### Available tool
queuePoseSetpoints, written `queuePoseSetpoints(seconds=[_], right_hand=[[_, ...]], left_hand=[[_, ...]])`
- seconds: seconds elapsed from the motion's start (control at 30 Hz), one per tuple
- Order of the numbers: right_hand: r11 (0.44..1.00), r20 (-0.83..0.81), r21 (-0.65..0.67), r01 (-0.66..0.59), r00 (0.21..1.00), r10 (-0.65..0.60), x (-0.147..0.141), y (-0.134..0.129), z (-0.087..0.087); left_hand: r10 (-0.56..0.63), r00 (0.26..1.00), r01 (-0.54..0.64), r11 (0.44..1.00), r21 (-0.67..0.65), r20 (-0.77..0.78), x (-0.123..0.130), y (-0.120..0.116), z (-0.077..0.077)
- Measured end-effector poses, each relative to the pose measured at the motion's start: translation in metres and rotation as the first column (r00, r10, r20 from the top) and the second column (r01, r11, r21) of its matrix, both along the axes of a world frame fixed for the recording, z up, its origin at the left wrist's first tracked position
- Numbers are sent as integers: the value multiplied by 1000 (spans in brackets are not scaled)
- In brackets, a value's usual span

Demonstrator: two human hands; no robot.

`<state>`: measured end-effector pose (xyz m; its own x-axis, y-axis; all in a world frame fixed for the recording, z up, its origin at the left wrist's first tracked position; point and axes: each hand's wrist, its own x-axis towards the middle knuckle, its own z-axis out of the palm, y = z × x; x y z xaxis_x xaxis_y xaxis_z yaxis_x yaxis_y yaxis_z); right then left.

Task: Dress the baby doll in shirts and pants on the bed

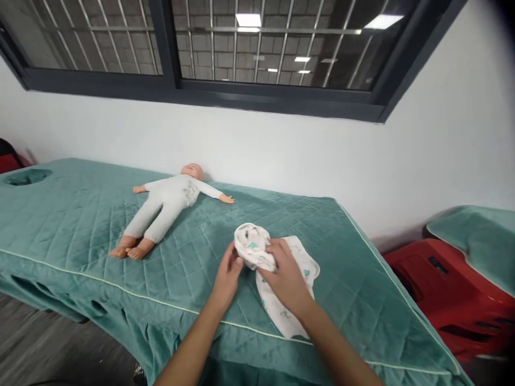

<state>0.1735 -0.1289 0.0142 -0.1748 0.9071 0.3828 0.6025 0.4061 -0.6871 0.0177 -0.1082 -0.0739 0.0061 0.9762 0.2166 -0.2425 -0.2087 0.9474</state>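
A white cloth with small green prints point(251, 242) is bunched into a ring between my hands, above the green quilted bed cover point(193, 236). My left hand point(228, 273) grips the ring's left edge, thumb and fingers closed on it. On the right side my right hand point(285, 273) holds the gathered cloth, its fingers wrapped over the fold. The rest of the cloth spreads flat under and beyond my right hand, towards the bed's front edge. A baby doll point(171, 198) in a white suit lies on its back to the left, arms spread, touching neither hand.
The bed stands against a white wall point(257, 145) below a dark-framed window point(241, 99). A face hole point(27, 177) is at the bed's far left. A red plastic object point(454, 289) with green fabric on it stands at the right.
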Motion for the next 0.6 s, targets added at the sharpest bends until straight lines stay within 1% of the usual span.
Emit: queuePoseSetpoints(seconds=[0.07, 0.13, 0.2, 0.27, 0.33, 0.4, 0.47, 0.5, 0.6], right_hand=[[995, -43, -77, -67, 997, 64, -17, 4, -6], [991, -70, -117, -58, 996, 50, -21, 10, -13], [992, -50, -122, 11, 999, -17, -18, 16, -21], [991, -3, -105, 83, 996, -84, -14, 22, -29], [986, 27, -64, 151, 988, -150, -12, 27, -35], [976, 33, -5, 220, 975, -220, -13, 31, -39], [967, 43, 37, 253, 966, -255, -14, 35, -40], [968, 58, 48, 247, 967, -250, -15, 37, -39], [982, 112, 67, 179, 976, -186, -12, 42, -31]], left_hand=[[60, 996, -59, 998, -28, 70, -4, -2, 1], [88, 989, -83, 995, -47, 116, -5, -2, 6], [74, 990, -69, 996, -50, 121, -4, -3, 11], [54, 995, -50, 998, -47, 88, -2, -3, 13], [70, 996, -67, 996, -51, 63, -1, -3, 12], [101, 993, -96, 992, -78, 68, -2, -2, 10], [116, 985, -100, 987, -122, 131, -3, -1, 7], [114, 976, -87, 985, -146, 187, -3, 0, 6], [102, 917, -26, 980, -198, 387, -4, 3, 4]])
